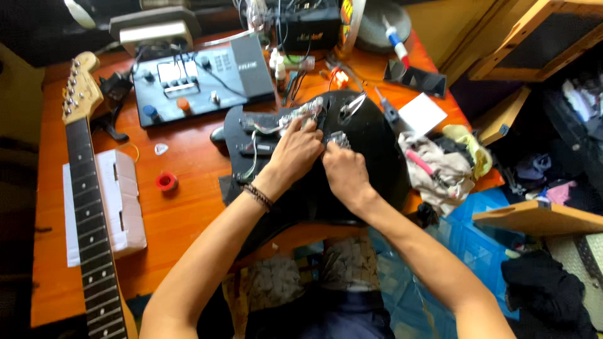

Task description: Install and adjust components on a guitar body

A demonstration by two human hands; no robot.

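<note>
Guitar body: black guitar body is lying on the orange table, wiring exposed.
Left hand: left hand is pinching wires on the body.
Right hand: right hand is gripping a small metal part beside it.
Neck: guitar neck is lying well left of the body.
Pedal: grey effects unit is sitting just behind the body.

Bright daylight on orange table — glare at top, dark corners, fisheye bend, slight softness.
</note>
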